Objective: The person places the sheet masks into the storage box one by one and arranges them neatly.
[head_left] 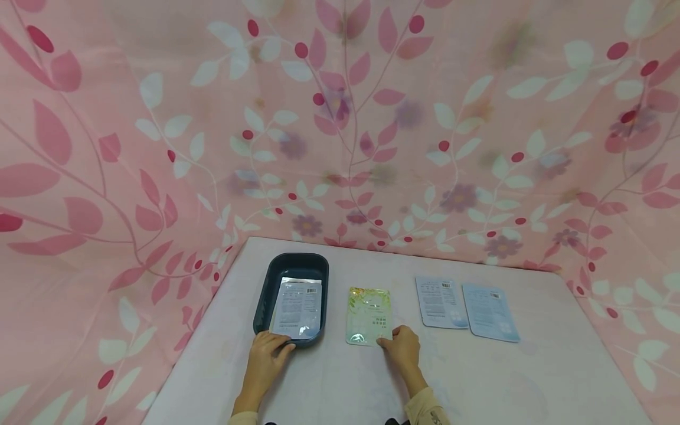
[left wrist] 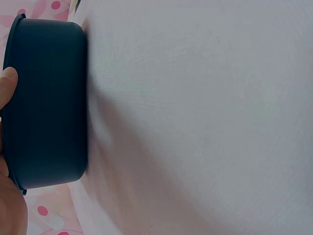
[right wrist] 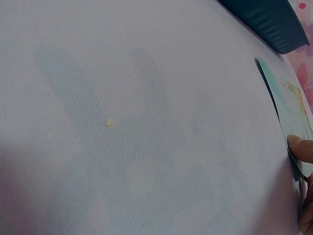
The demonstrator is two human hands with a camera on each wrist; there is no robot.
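Gripping the tray: the person's left hand point(head_left: 262, 361) holds the near rim of a deep, dark teal, plastic-looking rectangular tray point(head_left: 298, 265), thumb against its outer wall. An uneven pull there could tilt the tray or drag it across the white tablecloth point(head_left: 340, 389).
Pinching the packet: the right hand point(head_left: 405, 348) grips the near right corner of a flat, pale green, glossy packet with a leafy print point(head_left: 368, 316), thumb on top.
Green packet's place: on the cloth, between the tray and two flat, pale blue, printed rectangular packets point(head_left: 441, 302) point(head_left: 490, 313).
Corner hold: with one corner pinched, the green packet would likely swing or sag if raised, and its glossy face might slip from under the thumb.
Tray contents: a pale blue packet with a barcode point(head_left: 297, 310) lies inside, a silvery edge showing behind it; whether that edge belongs to another packet, one cannot tell. Tipping the tray could make the contents slide.
Blue pair: lying close together; an outward swing of the right hand might knock the nearer one askew.
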